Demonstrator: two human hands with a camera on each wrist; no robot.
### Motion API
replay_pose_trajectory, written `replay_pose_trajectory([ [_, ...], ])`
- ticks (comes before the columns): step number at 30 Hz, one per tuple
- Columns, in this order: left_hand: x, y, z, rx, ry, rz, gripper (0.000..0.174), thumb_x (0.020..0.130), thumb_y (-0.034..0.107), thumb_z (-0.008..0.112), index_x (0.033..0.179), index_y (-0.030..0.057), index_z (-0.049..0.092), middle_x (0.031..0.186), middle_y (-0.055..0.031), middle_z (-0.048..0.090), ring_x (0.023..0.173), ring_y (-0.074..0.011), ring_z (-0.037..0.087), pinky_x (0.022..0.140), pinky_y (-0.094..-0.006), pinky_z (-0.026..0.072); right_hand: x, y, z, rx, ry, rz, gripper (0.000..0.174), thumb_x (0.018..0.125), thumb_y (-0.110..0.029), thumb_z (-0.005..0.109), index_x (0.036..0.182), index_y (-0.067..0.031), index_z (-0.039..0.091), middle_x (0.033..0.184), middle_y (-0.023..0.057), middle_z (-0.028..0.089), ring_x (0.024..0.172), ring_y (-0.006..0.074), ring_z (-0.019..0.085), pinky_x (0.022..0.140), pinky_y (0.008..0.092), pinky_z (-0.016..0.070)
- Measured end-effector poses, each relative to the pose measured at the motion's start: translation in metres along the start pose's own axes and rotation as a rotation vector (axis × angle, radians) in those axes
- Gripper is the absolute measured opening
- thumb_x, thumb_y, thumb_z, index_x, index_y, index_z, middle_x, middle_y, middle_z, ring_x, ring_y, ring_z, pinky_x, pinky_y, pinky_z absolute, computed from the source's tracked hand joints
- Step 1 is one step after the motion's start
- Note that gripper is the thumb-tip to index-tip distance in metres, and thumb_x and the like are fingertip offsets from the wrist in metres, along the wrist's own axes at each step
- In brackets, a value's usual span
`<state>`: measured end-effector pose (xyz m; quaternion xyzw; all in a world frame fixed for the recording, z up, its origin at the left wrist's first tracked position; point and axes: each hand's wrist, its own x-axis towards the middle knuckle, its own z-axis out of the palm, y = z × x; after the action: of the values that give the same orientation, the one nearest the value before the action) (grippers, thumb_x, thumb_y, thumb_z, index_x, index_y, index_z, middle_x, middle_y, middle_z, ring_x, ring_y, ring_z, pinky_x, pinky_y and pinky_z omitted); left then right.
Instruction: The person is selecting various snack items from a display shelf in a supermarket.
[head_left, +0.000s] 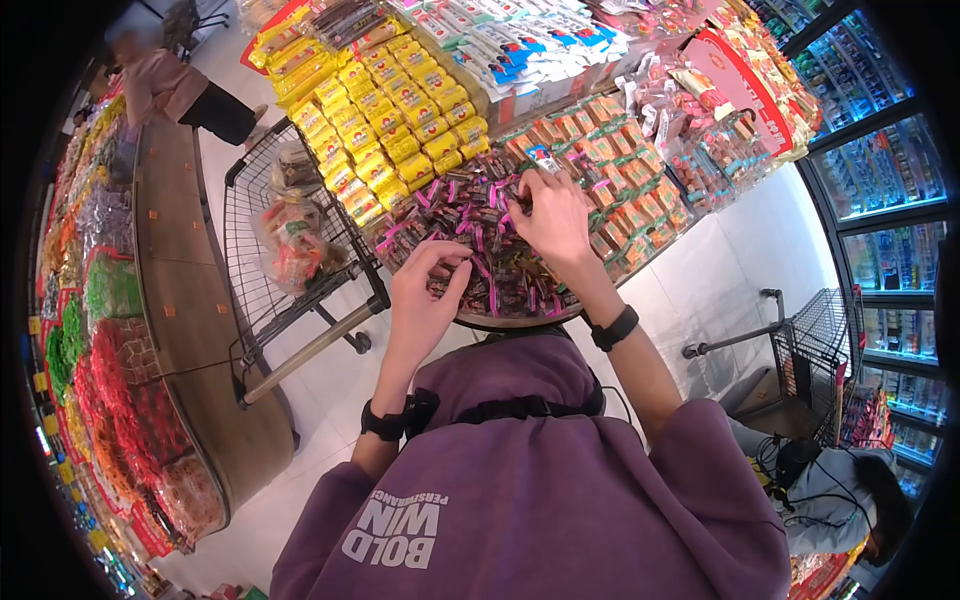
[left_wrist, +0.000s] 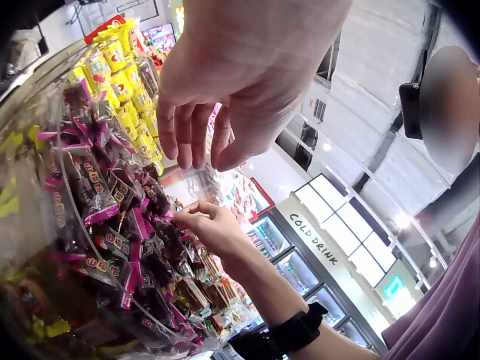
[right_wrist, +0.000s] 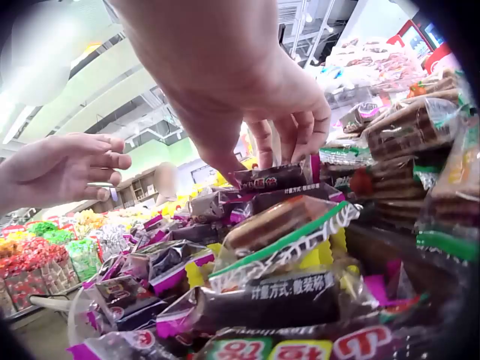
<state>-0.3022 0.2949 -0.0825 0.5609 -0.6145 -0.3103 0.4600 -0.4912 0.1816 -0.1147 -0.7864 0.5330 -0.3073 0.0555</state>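
Note:
A pile of dark candies in purple-edged wrappers (head_left: 505,285) lies in a bin in front of the person. The right hand (head_left: 556,215) reaches down onto its far right part; in the right wrist view that hand (right_wrist: 247,97) pinches a dark wrapped candy (right_wrist: 270,178) between thumb and fingers. Over the pile's near left side hovers the left hand (head_left: 428,290), its fingers loosely bent. Seen in the left wrist view, the left hand (left_wrist: 232,90) holds nothing, with the wrapped candies (left_wrist: 112,247) beyond it.
Yellow packets (head_left: 400,115) stand behind left, brown snacks with green-edged wrappers (head_left: 630,190) to the right. A shopping cart (head_left: 260,215) holding bags is on the left, another cart (head_left: 820,340) on the right. One person (head_left: 180,85) is at upper left, another (head_left: 840,500) at lower right.

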Motion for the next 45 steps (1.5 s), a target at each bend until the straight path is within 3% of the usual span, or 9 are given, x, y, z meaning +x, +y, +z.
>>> replay_pose_trajectory([
  [2,-0.001,0.003,-0.004,-0.020,0.005,-0.055,0.016,0.090,0.001,0.067,0.106,0.0007,0.069,0.100,-0.0062,0.068,0.085,-0.0116,0.065,0.074,-0.0252,0.0502,-0.002,0.000,0.001,-0.005,-0.098,0.031,0.019,0.081,-0.018,0.073,0.093,-0.0063,0.065,0.097,0.0129,0.067,0.102,0.0332,0.059,0.086,0.0482,0.0480],
  [5,-0.003,0.003,-0.006,-0.026,0.008,-0.089,0.016,0.091,0.002,0.067,0.106,0.0007,0.069,0.099,-0.0055,0.068,0.084,-0.0108,0.064,0.073,-0.0249,0.0496,-0.003,0.007,-0.003,0.033,-0.051,-0.013,0.016,0.084,-0.016,0.071,0.095,-0.0064,0.066,0.098,0.0133,0.067,0.103,0.0333,0.059,0.087,0.0487,0.0479],
  [10,-0.003,0.001,-0.005,-0.025,-0.014,-0.099,0.013,0.091,0.003,0.066,0.104,0.0003,0.070,0.096,-0.0051,0.069,0.081,-0.0107,0.064,0.074,-0.0253,0.0498,0.009,0.019,-0.026,-0.160,-0.024,0.025,0.016,0.082,-0.004,0.066,0.098,-0.0012,0.064,0.095,0.0151,0.064,0.092,0.0333,0.066,0.077,0.0439,0.0568],
  [20,-0.002,0.009,-0.004,-0.043,-0.068,-0.122,0.012,0.092,0.006,0.067,0.102,0.0006,0.070,0.097,-0.0057,0.072,0.081,-0.0116,0.065,0.078,-0.0262,0.0496,0.022,0.023,-0.015,-0.293,-0.076,0.053,0.021,0.079,0.002,0.065,0.099,-0.0006,0.058,0.090,0.0184,0.066,0.090,0.0361,0.069,0.071,0.0425,0.0588],
  [24,-0.002,0.008,-0.004,-0.044,-0.023,-0.071,0.012,0.092,0.005,0.068,0.102,0.0005,0.070,0.092,-0.0052,0.071,0.076,-0.0105,0.063,0.071,-0.0253,0.0513,0.027,0.020,-0.022,-0.137,-0.058,0.120,0.025,0.078,-0.004,0.071,0.098,-0.0018,0.057,0.086,0.0169,0.067,0.086,0.0356,0.069,0.068,0.0437,0.0563],
  [31,0.006,0.021,-0.002,-0.586,0.012,-0.253,0.023,0.097,0.007,0.063,0.118,-0.0034,0.063,0.105,-0.0097,0.071,0.090,-0.0140,0.067,0.084,-0.0283,0.0516,0.013,-0.048,-0.097,0.358,-0.150,0.063,0.030,0.075,-0.008,0.078,0.098,-0.0065,0.058,0.082,0.0092,0.064,0.070,0.0237,0.063,0.061,0.0376,0.0496],
  [37,0.012,0.034,-0.002,-0.768,0.022,-0.207,0.020,0.096,0.003,0.065,0.115,-0.0048,0.063,0.106,-0.0101,0.070,0.095,-0.0128,0.066,0.086,-0.0264,0.0523,-0.012,-0.072,-0.098,0.545,0.009,-0.210,0.030,0.073,-0.004,0.079,0.097,-0.0039,0.062,0.085,0.0068,0.063,0.071,0.0229,0.057,0.065,0.0351,0.0487],
  [41,0.010,0.031,-0.005,-0.744,0.032,-0.156,0.017,0.096,0.003,0.065,0.112,-0.0038,0.064,0.103,-0.0068,0.067,0.094,-0.0099,0.063,0.082,-0.0243,0.0496,-0.013,-0.078,-0.101,0.587,-0.012,-0.194,0.029,0.075,-0.004,0.079,0.098,-0.0036,0.062,0.083,0.0057,0.061,0.067,0.0189,0.056,0.062,0.0326,0.0475],
  [45,0.010,0.028,-0.005,-0.583,0.055,-0.114,0.018,0.097,0.003,0.064,0.114,-0.0026,0.066,0.098,-0.0022,0.063,0.089,-0.0074,0.058,0.077,-0.0220,0.0451,-0.015,-0.080,-0.109,0.776,-0.230,0.093,0.032,0.080,-0.005,0.080,0.107,-0.0033,0.063,0.087,0.0033,0.064,0.066,0.0093,0.056,0.061,0.0256,0.0469],
])
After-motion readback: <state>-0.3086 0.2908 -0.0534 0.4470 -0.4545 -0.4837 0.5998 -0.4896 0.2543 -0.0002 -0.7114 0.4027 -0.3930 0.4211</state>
